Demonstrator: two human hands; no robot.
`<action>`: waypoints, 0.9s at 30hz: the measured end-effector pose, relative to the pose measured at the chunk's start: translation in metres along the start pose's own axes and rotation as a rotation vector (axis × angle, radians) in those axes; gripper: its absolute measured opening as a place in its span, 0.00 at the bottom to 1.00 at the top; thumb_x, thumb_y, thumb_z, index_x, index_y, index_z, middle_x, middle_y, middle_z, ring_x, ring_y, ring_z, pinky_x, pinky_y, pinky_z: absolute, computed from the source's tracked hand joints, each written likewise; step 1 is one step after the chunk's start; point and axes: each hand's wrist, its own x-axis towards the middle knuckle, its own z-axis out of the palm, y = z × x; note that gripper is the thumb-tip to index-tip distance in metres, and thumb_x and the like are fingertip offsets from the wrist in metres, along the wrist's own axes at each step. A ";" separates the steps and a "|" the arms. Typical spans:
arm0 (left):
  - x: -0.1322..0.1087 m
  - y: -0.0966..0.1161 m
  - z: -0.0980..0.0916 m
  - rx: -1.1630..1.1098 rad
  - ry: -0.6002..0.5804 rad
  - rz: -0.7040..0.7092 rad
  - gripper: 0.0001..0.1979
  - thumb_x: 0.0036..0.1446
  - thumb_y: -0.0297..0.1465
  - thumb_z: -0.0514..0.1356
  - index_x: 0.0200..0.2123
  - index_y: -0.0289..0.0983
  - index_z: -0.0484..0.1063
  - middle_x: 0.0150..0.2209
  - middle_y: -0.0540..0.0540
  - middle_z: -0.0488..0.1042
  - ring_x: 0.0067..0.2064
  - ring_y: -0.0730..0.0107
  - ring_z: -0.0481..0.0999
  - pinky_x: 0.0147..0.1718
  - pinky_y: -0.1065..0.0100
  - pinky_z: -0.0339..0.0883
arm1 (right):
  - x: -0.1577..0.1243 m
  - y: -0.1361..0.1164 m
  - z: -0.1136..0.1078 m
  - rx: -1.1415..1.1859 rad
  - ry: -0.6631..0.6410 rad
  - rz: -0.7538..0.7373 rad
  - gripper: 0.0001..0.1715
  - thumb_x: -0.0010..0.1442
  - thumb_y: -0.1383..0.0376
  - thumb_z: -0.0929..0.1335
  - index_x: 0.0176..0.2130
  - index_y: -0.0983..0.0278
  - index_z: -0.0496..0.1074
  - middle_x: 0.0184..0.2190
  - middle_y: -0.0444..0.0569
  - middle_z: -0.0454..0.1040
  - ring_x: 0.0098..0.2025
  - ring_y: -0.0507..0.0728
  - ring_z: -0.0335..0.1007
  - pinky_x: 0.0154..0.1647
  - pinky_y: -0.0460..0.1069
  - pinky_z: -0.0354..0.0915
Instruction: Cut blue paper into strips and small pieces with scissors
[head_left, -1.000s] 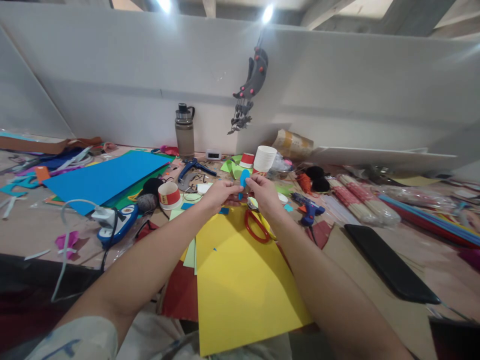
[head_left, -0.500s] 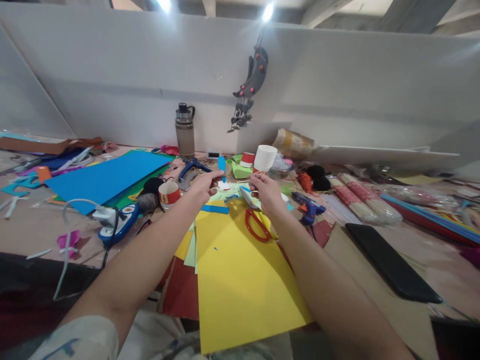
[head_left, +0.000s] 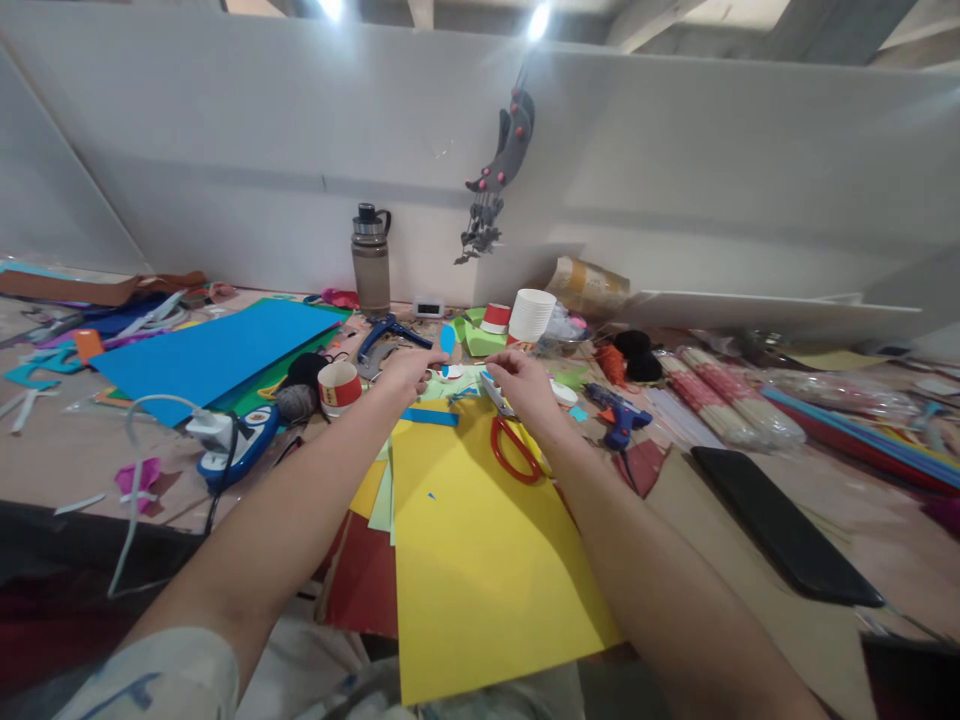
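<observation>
My left hand (head_left: 409, 372) pinches a small blue paper cut-out (head_left: 448, 339) and holds it upright above the table. My right hand (head_left: 519, 386) is closed in a pinch a little to the right; a tiny blue bit shows at its fingertips, too small to name. Right under that hand lie red-handled scissors (head_left: 514, 452) on a yellow paper sheet (head_left: 480, 570). A blue paper strip (head_left: 429, 416) rests on the sheet's far edge. A small white and red round piece (head_left: 451, 372) lies between my hands.
Around my hands are a red-banded paper cup (head_left: 339, 388), a stack of white cups (head_left: 530, 315), a blue glue gun (head_left: 618, 416), a water bottle (head_left: 370, 262) and a big blue sheet (head_left: 210, 350). A black flat device (head_left: 780, 530) and stick bundles (head_left: 720, 400) lie right.
My hands, together on the blue cut-out a second ago, have parted. The left one now has the cut-out alone and has moved left; the right stays above the scissors.
</observation>
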 end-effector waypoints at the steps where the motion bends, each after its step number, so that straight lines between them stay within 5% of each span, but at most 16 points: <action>1: 0.000 -0.001 0.001 0.004 -0.007 0.001 0.12 0.40 0.24 0.68 0.19 0.32 0.66 0.16 0.51 0.65 0.14 0.86 0.50 0.12 0.77 0.36 | 0.000 0.000 0.000 -0.011 -0.003 -0.008 0.08 0.48 0.60 0.69 0.29 0.62 0.74 0.24 0.44 0.72 0.28 0.54 0.65 0.29 0.49 0.60; 19: -0.011 0.001 0.008 -0.019 -0.203 -0.019 0.11 0.43 0.26 0.67 0.20 0.32 0.67 0.16 0.52 0.63 0.15 0.86 0.49 0.13 0.79 0.36 | -0.002 -0.003 0.003 0.101 -0.036 0.052 0.13 0.51 0.55 0.68 0.31 0.61 0.71 0.25 0.44 0.72 0.25 0.52 0.63 0.24 0.47 0.59; 27: -0.003 0.011 -0.006 -0.006 -0.094 0.055 0.10 0.44 0.25 0.67 0.19 0.33 0.67 0.18 0.51 0.65 0.14 0.87 0.46 0.12 0.77 0.35 | -0.002 -0.001 0.005 0.136 -0.053 0.064 0.13 0.50 0.55 0.69 0.31 0.61 0.71 0.26 0.44 0.72 0.25 0.51 0.64 0.24 0.47 0.59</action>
